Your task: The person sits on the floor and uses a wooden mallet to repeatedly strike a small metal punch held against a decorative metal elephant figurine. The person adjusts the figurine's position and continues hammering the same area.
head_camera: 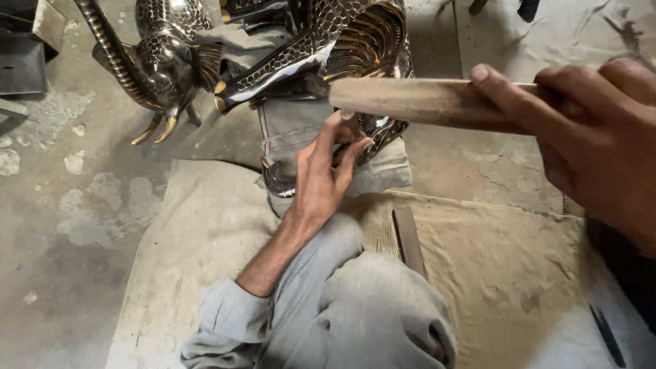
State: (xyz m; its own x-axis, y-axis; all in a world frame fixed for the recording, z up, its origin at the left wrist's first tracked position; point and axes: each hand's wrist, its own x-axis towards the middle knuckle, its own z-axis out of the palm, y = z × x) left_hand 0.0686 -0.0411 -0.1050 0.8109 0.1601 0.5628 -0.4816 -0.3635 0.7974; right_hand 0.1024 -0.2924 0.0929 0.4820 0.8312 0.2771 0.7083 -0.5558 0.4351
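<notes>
Down on the cloth-covered floor (519, 273), your left hand (321, 181) presses its fingers, loosely spread, against the lower edge of the dark hammered-metal elephant figure (307, 48) propped over your leg. Your right hand (588, 137) is wrapped tight around a wooden mallet handle (410, 99), raised level beside the figure. Most of the surface already shows the dimpled pattern; how much remains near your left fingers, you can't tell. A flat metal bar (408, 239) lies unused on the cloth.

Bare left hand (321, 181), grey sleeve pushed up the forearm, grey trousers, bare right hand (594, 137)
</notes>
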